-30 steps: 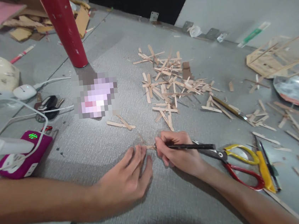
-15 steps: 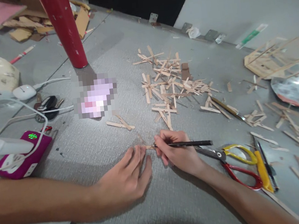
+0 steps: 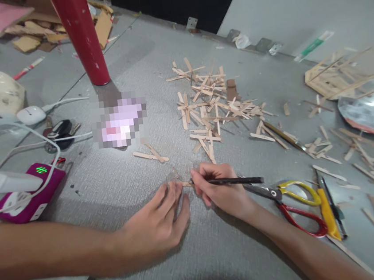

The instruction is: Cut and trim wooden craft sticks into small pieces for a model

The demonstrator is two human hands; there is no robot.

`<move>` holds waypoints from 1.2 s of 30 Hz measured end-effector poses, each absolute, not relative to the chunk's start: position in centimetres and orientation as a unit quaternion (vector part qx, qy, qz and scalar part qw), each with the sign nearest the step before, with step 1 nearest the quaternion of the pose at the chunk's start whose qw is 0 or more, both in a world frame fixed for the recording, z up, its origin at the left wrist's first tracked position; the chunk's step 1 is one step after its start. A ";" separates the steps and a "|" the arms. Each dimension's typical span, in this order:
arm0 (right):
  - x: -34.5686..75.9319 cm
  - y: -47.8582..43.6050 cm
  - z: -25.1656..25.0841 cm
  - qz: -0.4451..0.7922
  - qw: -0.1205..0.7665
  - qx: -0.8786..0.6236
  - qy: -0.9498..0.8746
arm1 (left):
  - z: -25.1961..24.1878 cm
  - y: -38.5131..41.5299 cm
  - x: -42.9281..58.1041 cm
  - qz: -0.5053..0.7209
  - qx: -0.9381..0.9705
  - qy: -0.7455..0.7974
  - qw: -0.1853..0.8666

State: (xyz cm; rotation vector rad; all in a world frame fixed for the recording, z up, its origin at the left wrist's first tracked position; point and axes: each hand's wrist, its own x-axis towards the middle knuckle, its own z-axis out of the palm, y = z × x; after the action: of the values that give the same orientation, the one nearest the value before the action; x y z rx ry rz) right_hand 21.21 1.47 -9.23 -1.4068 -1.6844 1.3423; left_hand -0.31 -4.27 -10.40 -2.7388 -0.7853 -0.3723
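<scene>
My left hand (image 3: 159, 225) lies flat on the grey table, its fingertips pressing down a small wooden stick piece (image 3: 186, 183). My right hand (image 3: 221, 190) grips a thin black pen (image 3: 236, 180) with its tip on that same piece, just right of the left fingertips. A big heap of cut wooden sticks (image 3: 215, 106) lies beyond the hands. Two crossed sticks (image 3: 151, 155) rest to the upper left of the hands.
Red and yellow scissors (image 3: 296, 206) and a yellow utility knife (image 3: 328, 214) lie right of my wrist. A red pole (image 3: 82, 35) stands at the back. A magenta power bank (image 3: 29, 199), cables, keys (image 3: 57, 132) sit left. A stick frame (image 3: 337, 75) stands far right.
The pen and my right hand have shifted a little to the left along the small piece. My left hand has stayed in place.
</scene>
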 end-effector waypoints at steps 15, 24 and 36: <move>21.3 1.3 -8.8 0.517 0.269 -0.533 -0.613 | -9.8 -3.9 -0.4 -0.122 -0.949 -0.257 0.138; 21.0 1.3 -9.4 0.516 0.283 -0.535 -0.606 | -9.2 -3.7 -0.4 -0.125 -0.948 -0.258 0.139; 21.0 1.4 -9.6 0.501 0.282 -0.537 -0.617 | -9.6 -3.9 -0.3 -0.125 -0.949 -0.256 0.133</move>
State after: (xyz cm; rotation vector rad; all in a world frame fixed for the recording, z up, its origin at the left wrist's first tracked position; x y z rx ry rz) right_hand 21.01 1.36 -9.64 -1.4392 -1.6533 1.3412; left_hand -0.33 -3.86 -9.59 -2.7537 -0.7439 -0.3618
